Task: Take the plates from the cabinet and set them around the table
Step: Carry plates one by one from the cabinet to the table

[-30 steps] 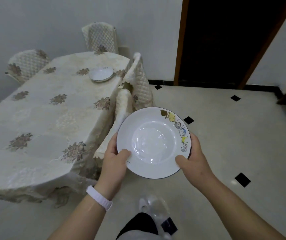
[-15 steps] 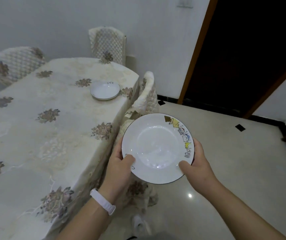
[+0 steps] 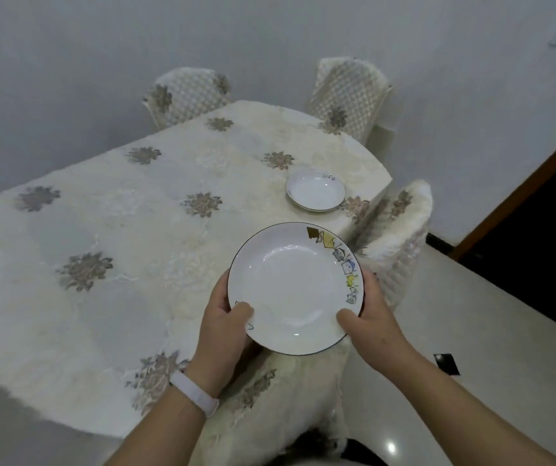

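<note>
Plate (image 3: 290, 287): left hand (image 3: 224, 324), right hand (image 3: 372, 319) grip its rim.
Done: set plate (image 3: 315, 190) on desk (image 3: 118, 264), centre-right.
Left: this one, probably more.

The room is dim and a bit grey. A small bright spot shines on the floor (image 3: 391, 447), near and to the right. The held plate (image 3: 295, 287) has soft shiny rings. The doorway (image 3: 539, 250) on the right is black. The table (image 3: 68, 331) looks blurry at its near left edge. The sides of the view bend.
</note>
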Demonstrator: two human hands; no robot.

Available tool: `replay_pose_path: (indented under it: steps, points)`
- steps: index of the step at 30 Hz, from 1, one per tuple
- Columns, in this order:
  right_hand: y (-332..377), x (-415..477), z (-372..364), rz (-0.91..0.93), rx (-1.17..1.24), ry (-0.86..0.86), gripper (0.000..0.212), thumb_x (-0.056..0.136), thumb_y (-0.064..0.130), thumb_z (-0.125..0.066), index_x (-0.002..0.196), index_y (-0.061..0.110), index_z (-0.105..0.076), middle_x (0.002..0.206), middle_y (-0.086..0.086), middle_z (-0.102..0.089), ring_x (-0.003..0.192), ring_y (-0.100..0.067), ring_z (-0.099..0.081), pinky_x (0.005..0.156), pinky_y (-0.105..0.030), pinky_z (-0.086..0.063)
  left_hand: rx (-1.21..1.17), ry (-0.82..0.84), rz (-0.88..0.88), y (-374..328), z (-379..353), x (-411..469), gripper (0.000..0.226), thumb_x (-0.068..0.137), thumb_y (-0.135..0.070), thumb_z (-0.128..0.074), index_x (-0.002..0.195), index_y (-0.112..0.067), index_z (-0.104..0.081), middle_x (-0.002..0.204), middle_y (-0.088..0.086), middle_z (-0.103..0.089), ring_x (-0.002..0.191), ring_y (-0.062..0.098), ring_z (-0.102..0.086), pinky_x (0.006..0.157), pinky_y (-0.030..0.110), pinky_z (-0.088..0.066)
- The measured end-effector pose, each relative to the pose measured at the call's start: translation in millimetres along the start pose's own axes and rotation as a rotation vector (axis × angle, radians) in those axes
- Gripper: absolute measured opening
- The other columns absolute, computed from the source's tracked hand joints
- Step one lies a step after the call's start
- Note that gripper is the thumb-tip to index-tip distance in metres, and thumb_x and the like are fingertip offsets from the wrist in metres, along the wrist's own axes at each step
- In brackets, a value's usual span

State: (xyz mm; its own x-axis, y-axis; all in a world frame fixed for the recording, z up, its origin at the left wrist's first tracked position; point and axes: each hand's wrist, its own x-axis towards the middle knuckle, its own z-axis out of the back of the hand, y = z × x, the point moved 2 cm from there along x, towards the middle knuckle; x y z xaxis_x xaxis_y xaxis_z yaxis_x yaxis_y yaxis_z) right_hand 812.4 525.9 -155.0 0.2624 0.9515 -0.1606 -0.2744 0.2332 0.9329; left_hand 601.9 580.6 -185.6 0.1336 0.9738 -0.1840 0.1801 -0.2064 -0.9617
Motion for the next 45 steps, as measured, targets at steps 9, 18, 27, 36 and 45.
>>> replay_pose_path:
  steps: [9,18,27,36,45]
  points:
    - [3,105,-33,0.027,-0.005,0.338,0.065,0.081,-0.011,-0.049,0.124,0.036,-0.037,0.107,0.016,-0.06,0.082,0.021,-0.054,0.06,-0.003,-0.044,0.079,-0.355,0.037,6,18,27,0.062,0.079,-0.002,-0.05,0.129,-0.039,-0.055,0.121,-0.011,-0.066,0.112,0.016,-0.062,0.09,0.043,-0.054]
    - [-3,205,-67,0.051,0.01,0.682,0.067,0.078,0.007,-0.051,0.135,0.04,-0.036,0.111,0.027,-0.059,0.1,0.008,-0.056,0.085,-0.024,-0.05,0.11,-0.687,0.05,0,9,55,0.06,0.078,-0.009,-0.055,0.128,-0.043,-0.055,0.113,-0.002,-0.07,0.099,0.041,-0.062,0.075,0.064,-0.05]
    - [-3,238,-121,0.086,-0.112,0.865,0.072,0.083,0.002,-0.054,0.133,0.047,-0.029,0.11,0.025,-0.059,0.1,0.007,-0.056,0.084,-0.024,-0.047,0.062,-0.87,0.174,22,49,64,0.062,0.082,0.0,-0.059,0.12,-0.048,-0.06,0.101,0.012,-0.073,0.084,0.03,-0.063,0.075,0.05,-0.051]
    - [-33,262,-173,0.065,-0.365,0.869,0.076,0.079,0.012,-0.059,0.142,0.039,-0.025,0.105,0.03,-0.052,0.098,-0.005,-0.056,0.087,-0.034,-0.049,0.039,-0.862,0.238,63,90,96,0.065,0.086,0.005,-0.054,0.112,-0.054,-0.059,0.104,-0.004,-0.073,0.093,0.024,-0.069,0.068,0.04,-0.057]
    - [-61,281,-210,0.032,-0.479,0.887,0.074,0.083,0.012,-0.059,0.145,0.029,-0.023,0.11,0.011,-0.054,0.1,-0.018,-0.055,0.085,-0.033,-0.045,0.078,-0.822,0.312,94,122,120,0.061,0.072,-0.009,-0.056,0.111,-0.055,-0.059,0.11,-0.013,-0.071,0.104,0.015,-0.065,0.092,0.047,-0.053]
